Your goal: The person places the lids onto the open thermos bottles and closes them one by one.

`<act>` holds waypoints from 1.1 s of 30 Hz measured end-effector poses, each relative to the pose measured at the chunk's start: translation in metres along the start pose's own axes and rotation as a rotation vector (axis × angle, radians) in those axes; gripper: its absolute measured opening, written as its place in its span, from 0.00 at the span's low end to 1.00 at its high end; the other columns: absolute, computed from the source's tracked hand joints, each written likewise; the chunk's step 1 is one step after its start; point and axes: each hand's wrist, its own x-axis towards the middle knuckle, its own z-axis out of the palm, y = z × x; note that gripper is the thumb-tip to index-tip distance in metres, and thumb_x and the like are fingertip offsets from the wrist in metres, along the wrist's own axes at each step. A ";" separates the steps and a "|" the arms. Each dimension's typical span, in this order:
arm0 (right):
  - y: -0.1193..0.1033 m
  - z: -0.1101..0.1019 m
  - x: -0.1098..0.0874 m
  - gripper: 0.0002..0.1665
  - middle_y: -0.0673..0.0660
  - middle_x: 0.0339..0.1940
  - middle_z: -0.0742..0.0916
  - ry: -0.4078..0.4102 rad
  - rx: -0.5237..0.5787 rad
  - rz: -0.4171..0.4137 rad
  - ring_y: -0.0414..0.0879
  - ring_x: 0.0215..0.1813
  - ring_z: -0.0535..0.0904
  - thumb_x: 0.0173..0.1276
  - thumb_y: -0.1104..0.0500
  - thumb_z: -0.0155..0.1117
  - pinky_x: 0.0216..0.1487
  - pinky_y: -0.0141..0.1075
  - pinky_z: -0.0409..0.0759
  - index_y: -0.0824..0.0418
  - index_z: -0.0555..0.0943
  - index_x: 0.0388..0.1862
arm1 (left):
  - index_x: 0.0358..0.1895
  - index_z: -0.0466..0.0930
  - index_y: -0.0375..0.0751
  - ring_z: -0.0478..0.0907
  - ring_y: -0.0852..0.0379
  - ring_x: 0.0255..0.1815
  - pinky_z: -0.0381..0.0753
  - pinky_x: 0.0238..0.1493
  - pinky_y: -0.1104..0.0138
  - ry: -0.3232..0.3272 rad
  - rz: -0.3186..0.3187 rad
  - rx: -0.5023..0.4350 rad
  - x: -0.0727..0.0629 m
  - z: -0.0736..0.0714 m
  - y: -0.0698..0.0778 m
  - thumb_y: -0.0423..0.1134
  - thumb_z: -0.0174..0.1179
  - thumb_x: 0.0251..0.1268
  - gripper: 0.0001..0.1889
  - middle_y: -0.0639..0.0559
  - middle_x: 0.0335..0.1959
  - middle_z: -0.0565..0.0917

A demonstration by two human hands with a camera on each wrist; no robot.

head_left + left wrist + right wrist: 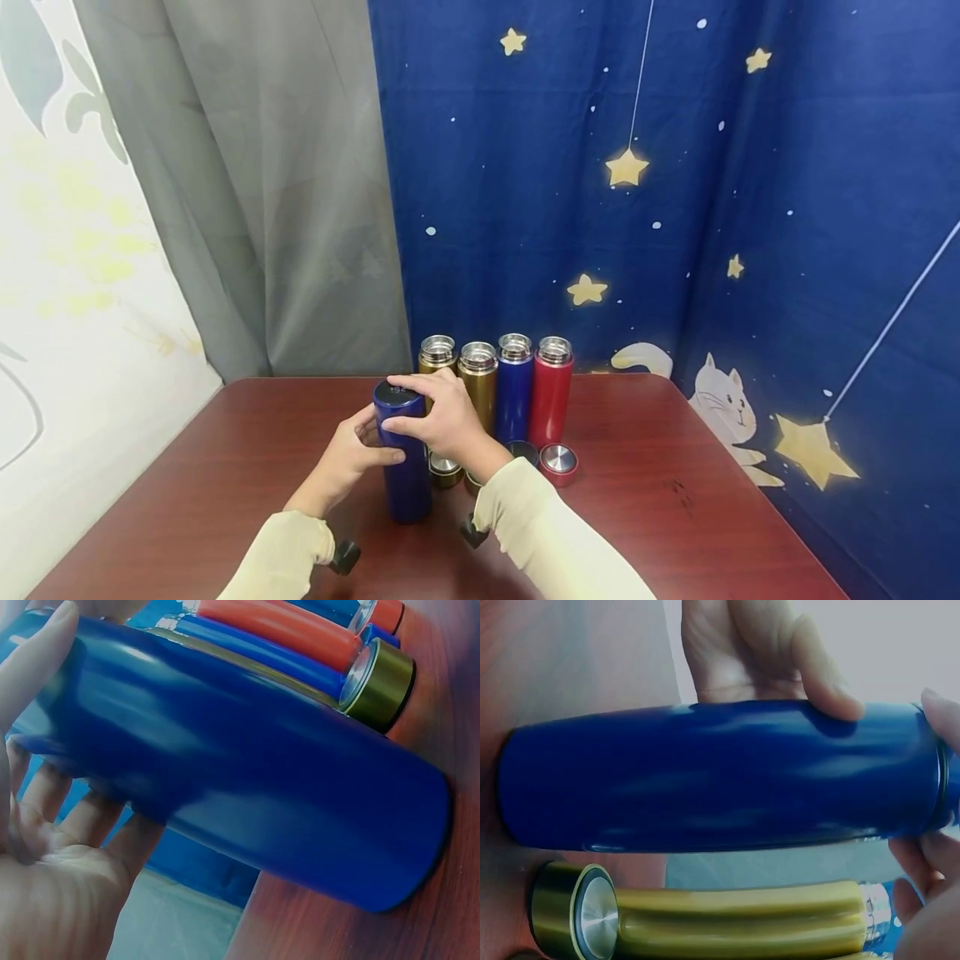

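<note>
A blue thermos bottle stands near the middle of the table, capped by a lid with a black top. My left hand grips the upper body from the left, thumb across the front and fingers behind. From the right, my right hand holds the lid between thumb and fingers. The left wrist view shows the bottle with its base at the wooden surface. In the right wrist view the lid seam sits close to my right fingertips.
Behind stand uncapped bottles: two gold ones, a blue one and a red one. In front of them lie their lids, including a gold lid and a red lid. Curtains hang past the table's far edge.
</note>
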 end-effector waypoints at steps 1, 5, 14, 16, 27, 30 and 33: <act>0.000 0.001 0.000 0.33 0.44 0.55 0.85 0.017 -0.038 -0.013 0.41 0.47 0.71 0.52 0.44 0.77 0.53 0.41 0.68 0.47 0.82 0.59 | 0.69 0.65 0.33 0.81 0.50 0.52 0.82 0.49 0.59 0.004 0.003 0.006 0.000 0.000 0.000 0.23 0.69 0.51 0.38 0.47 0.56 0.81; -0.004 0.003 0.000 0.33 0.45 0.51 0.86 0.072 -0.168 -0.051 0.42 0.45 0.71 0.50 0.40 0.77 0.51 0.39 0.68 0.47 0.83 0.56 | 0.69 0.65 0.32 0.81 0.50 0.52 0.82 0.49 0.59 0.013 0.018 0.019 -0.001 0.001 0.000 0.23 0.69 0.51 0.38 0.48 0.56 0.81; -0.007 0.012 -0.001 0.33 0.45 0.41 0.87 0.242 -0.344 -0.128 0.43 0.45 0.73 0.46 0.34 0.77 0.52 0.37 0.70 0.49 0.85 0.48 | 0.69 0.65 0.34 0.82 0.50 0.51 0.82 0.49 0.60 0.059 0.042 0.073 -0.004 0.006 0.001 0.23 0.70 0.51 0.38 0.45 0.55 0.81; -0.007 0.016 -0.001 0.33 0.47 0.39 0.86 0.278 -0.365 -0.129 0.44 0.45 0.73 0.45 0.33 0.77 0.51 0.37 0.70 0.50 0.85 0.45 | 0.69 0.66 0.35 0.82 0.50 0.51 0.82 0.48 0.60 0.066 0.050 0.078 -0.004 0.008 0.000 0.24 0.70 0.51 0.38 0.44 0.55 0.81; 0.000 0.005 0.005 0.35 0.48 0.54 0.81 -0.032 -0.226 -0.059 0.44 0.55 0.69 0.57 0.35 0.70 0.55 0.39 0.69 0.50 0.76 0.58 | 0.70 0.64 0.36 0.81 0.50 0.53 0.82 0.50 0.60 0.013 0.044 0.055 -0.004 0.007 -0.002 0.25 0.70 0.52 0.39 0.41 0.58 0.79; 0.005 -0.006 0.007 0.35 0.48 0.60 0.79 -0.216 0.034 -0.023 0.43 0.60 0.70 0.62 0.46 0.70 0.60 0.38 0.71 0.49 0.73 0.67 | 0.71 0.62 0.34 0.79 0.52 0.56 0.80 0.51 0.61 -0.018 0.031 0.047 -0.004 0.003 -0.001 0.25 0.69 0.53 0.40 0.39 0.61 0.76; 0.008 -0.015 0.010 0.37 0.50 0.63 0.78 -0.350 0.258 0.031 0.41 0.61 0.72 0.64 0.54 0.69 0.60 0.36 0.73 0.49 0.68 0.72 | 0.71 0.61 0.34 0.79 0.51 0.56 0.79 0.53 0.62 -0.036 0.017 0.052 -0.003 -0.001 0.001 0.26 0.68 0.53 0.40 0.37 0.62 0.76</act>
